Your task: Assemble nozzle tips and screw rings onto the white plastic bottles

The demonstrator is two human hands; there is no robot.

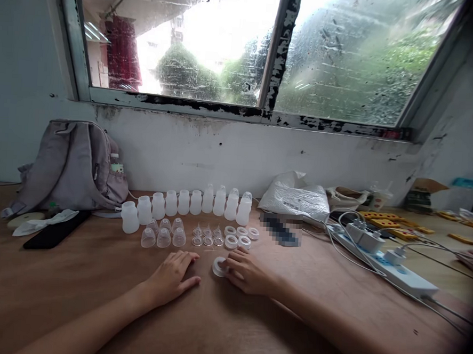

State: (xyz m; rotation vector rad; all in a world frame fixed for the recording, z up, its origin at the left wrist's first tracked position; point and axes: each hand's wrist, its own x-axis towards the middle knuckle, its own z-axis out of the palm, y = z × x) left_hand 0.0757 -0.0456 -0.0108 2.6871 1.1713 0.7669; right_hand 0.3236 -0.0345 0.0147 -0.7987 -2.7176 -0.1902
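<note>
My left hand (173, 273) rests palm down on the table, fingers stretched out and thumb apart, holding nothing. Just to its right, the fingers of my right hand (247, 272) are closed on a white bottle collar ring (217, 267) at the tabletop. My fingers partly cover that ring, so I cannot tell whether anything sits inside it. Beyond my hands lie several loose collar rings (231, 242), several clear nipples (207, 241) and several clear domed caps (164, 238). Behind these, a row of frosted baby bottles (183, 202) stands upright; the ones at the right end (231, 204) wear caps.
A grey backpack (71, 161) and a black phone-like slab (57, 231) are at the left. To the right are a silver plastic bag (295, 196), a blurred dark item (281, 230), and a white power strip (410, 278) with trailing cables. Yellow pieces (382, 220) lie beyond it.
</note>
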